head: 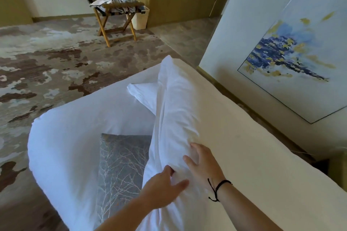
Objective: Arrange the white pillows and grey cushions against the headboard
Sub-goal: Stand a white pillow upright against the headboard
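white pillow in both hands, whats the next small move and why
Probably tip the white pillow right until it leans on the headboard. Both the left hand and the right hand grip its near end, and it stands on edge beside the headboard, with the grey cushion waiting.

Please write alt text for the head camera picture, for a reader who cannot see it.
Both hands, left hand and right hand, grip a white pillow standing on edge against the cream headboard. A grey cushion and a second white pillow lie on the bed.
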`<state>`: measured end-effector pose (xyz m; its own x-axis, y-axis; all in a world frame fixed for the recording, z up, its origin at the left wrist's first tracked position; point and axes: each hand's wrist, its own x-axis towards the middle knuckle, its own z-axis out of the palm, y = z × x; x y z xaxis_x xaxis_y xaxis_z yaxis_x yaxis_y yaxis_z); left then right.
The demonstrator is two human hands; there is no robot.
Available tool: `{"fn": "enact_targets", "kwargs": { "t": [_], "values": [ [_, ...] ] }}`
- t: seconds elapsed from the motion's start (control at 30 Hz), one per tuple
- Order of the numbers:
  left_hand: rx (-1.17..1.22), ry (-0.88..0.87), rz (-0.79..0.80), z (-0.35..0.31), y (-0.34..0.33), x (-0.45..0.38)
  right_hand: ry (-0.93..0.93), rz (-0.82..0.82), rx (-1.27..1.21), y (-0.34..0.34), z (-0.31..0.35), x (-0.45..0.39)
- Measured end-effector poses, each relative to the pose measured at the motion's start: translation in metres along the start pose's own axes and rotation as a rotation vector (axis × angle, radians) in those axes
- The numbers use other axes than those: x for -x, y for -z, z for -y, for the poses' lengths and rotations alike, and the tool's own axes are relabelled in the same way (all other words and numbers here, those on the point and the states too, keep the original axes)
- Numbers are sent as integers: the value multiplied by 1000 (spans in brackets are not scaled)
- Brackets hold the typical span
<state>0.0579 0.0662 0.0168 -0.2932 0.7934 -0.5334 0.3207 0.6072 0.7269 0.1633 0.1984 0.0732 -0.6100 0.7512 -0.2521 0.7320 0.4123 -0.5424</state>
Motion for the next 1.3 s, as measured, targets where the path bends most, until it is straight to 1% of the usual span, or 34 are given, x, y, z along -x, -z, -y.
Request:
{"fn": "enact_targets", "kwargs": {
  "t": [0.1, 0.13, 0.17, 0.2, 0.23, 0.3, 0.33, 0.4, 0.43, 0.5, 0.57, 0.67, 0.8, 0.9, 1.03, 1.17, 1.27, 1.3],
  "values": [
    [86, -92, 189, -18, -32, 18, -127, -86, -13, 15, -17, 18],
    [91, -107, 216, -21, -38, 18, -165, -100, -16, 20, -23, 23],
    [80, -125, 199, -23, -43, 16, -195, -106, -20, 25, -28, 27],
    [56, -134, 129, -25, -47, 12, -219, -106, -20, 29, -33, 32],
    [47, -119, 12, -27, -50, 7, -236, -98, -14, 32, -38, 36],
    [149, -49, -251, -29, -54, -4, -243, -55, 12, 34, -46, 46],
    [223, 1, -351, -29, -55, -10, -235, -21, 31, 32, -48, 50],
    [331, 134, -444, -26, -53, -25, -194, 61, 91, 26, -51, 57],
    [340, 199, -444, -21, -51, -33, -171, 93, 130, 23, -52, 58],
    [323, 252, -384, -10, -40, -46, -137, 126, 204, 18, -50, 56],
    [325, 232, -328, 2, -31, -54, -111, 130, 236, 13, -46, 51],
    [270, 161, -317, 8, -23, -62, -78, 115, 223, 6, -37, 48],
    [57, 53, -256, -8, -15, -62, 15, 71, 292, -2, -32, 53],
    [51, -52, -217, -20, -16, -56, 24, -21, 269, 10, -32, 49],
    [41, -237, -142, -50, -27, -45, -68, -137, 93, 36, -38, 51],
    [-44, -379, -54, -99, -50, -41, -161, -288, -157, 45, -55, 84],
    [-167, -528, 15, -134, -75, -40, -337, -395, -260, 32, -84, 126],
    [-230, -592, 26, -145, -84, -40, -374, -411, -248, 27, -93, 141]
  ]
}}
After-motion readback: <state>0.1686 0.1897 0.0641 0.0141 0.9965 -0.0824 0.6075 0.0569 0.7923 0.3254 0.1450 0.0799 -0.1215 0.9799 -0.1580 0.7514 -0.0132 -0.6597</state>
